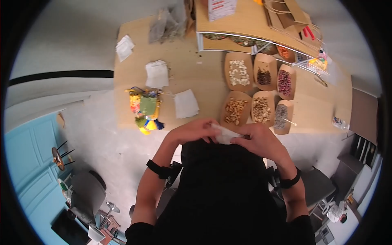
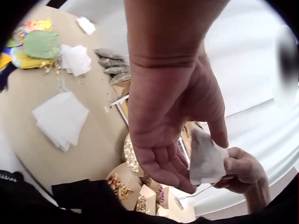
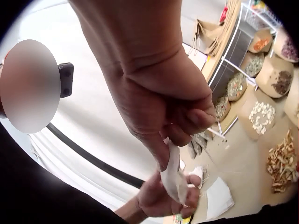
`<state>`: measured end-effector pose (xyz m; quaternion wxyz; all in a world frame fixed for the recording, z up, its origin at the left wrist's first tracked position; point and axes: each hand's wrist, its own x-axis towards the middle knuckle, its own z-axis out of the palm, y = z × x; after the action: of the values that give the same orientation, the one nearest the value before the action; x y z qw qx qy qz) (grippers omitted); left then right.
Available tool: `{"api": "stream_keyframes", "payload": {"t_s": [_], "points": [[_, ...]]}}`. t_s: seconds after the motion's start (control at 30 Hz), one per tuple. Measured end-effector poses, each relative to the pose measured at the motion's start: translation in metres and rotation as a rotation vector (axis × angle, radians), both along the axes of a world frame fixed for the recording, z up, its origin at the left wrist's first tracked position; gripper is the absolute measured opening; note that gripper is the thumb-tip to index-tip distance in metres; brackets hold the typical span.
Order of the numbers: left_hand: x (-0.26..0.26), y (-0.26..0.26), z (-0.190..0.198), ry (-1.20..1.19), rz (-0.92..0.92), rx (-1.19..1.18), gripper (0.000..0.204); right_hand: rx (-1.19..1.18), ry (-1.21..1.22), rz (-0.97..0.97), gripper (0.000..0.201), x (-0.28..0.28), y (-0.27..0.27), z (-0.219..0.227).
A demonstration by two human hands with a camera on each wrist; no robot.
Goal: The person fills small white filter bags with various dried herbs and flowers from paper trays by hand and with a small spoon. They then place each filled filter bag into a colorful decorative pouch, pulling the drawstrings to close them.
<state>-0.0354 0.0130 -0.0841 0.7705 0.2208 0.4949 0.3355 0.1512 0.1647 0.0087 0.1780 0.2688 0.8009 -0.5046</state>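
Note:
A small white pouch (image 1: 224, 134), its thin fabric showing greyish patches, is held between both hands in front of the person's body. My right hand (image 1: 262, 141) pinches one end of the pouch between thumb and curled fingers, as the right wrist view also shows. At the pouch's other end, my left hand (image 1: 197, 130) holds it with the thumb on one side and fingers on the other. A thin white string (image 2: 196, 192) trails beside the pouch near the right hand in the left wrist view.
Paper trays of dried ingredients (image 1: 236, 109) stand on the table's (image 1: 204, 81) near right. White pouches (image 1: 186, 104) lie in stacks at left, beside colourful cloth sachets (image 1: 148, 107). A wooden shelf (image 1: 253, 24) rises at the back, with bowls beneath.

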Motion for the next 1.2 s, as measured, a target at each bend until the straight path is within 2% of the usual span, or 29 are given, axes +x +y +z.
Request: {"api": "stream_keyframes", "payload": {"t_s": [0.03,0.1,0.13,0.2,0.33,0.4,0.53,0.63,0.7,0.73,0.83,0.87,0.93,0.97,1.0,1.03,1.1,1.13,1.2], "points": [[0.006,0.001,-0.02,-0.015,-0.009,0.009,0.041,0.084,0.075,-0.014,0.025,0.008,0.003,0.002],[0.026,-0.004,-0.082,0.599,0.113,-0.061,0.049,0.16,0.097,-0.079,0.025,0.028,0.013,0.005],[0.034,0.001,-0.089,0.588,0.109,-0.062,0.049,0.226,0.133,-0.134,0.025,0.038,0.018,0.007],[0.047,0.014,-0.101,0.885,0.058,-0.061,0.045,0.253,0.08,-0.213,0.025,0.055,0.029,0.016],[0.077,0.028,-0.135,0.827,0.037,-0.039,0.038,0.3,0.03,-0.376,0.025,0.093,0.05,0.02],[0.088,0.026,-0.159,0.765,0.135,-0.056,0.034,0.263,0.033,-0.491,0.026,0.109,0.054,0.015],[0.1,0.025,-0.173,0.676,0.252,-0.103,0.031,0.294,0.061,-0.467,0.025,0.129,0.064,0.011],[0.106,0.026,-0.172,0.826,0.213,-0.041,0.029,0.301,0.137,-0.425,0.023,0.134,0.067,0.01],[0.101,0.019,-0.166,0.73,0.337,-0.061,0.028,0.335,0.161,-0.4,0.02,0.136,0.07,0.007],[0.082,0.002,-0.162,0.769,0.35,-0.087,0.028,0.269,0.165,-0.428,0.018,0.135,0.071,0.005],[0.035,-0.04,-0.148,0.957,0.624,-0.111,0.021,0.172,0.157,-0.451,0.015,0.129,0.07,0.007],[0.014,-0.058,-0.143,1.303,0.632,-0.111,0.018,0.157,0.141,-0.471,0.015,0.127,0.068,0.007],[-0.027,-0.093,-0.136,1.507,0.768,-0.1,0.041,0.118,0.102,-0.495,0.015,0.123,0.066,0.007],[-0.041,-0.099,-0.126,1.725,0.666,-0.222,0.059,0.119,0.097,-0.498,0.015,0.12,0.063,0.007],[-0.054,-0.103,-0.117,1.715,0.61,-0.273,0.08,0.095,0.081,-0.522,0.014,0.117,0.059,0.008],[-0.06,-0.105,-0.119,1.711,0.609,-0.272,0.08,0.073,0.066,-0.546,0.012,0.113,0.057,0.008],[-0.07,-0.112,-0.123,1.778,0.443,-0.273,0.098,0.079,0.07,-0.554,0.014,0.108,0.051,0.004],[-0.076,-0.113,-0.128,1.737,0.365,-0.325,0.107,0.087,0.079,-0.563,0.016,0.106,0.048,0.003],[-0.085,-0.116,-0.139,1.687,0.387,-0.292,0.105,0.073,0.079,-0.585,0.016,0.1,0.039,0.001]]}}
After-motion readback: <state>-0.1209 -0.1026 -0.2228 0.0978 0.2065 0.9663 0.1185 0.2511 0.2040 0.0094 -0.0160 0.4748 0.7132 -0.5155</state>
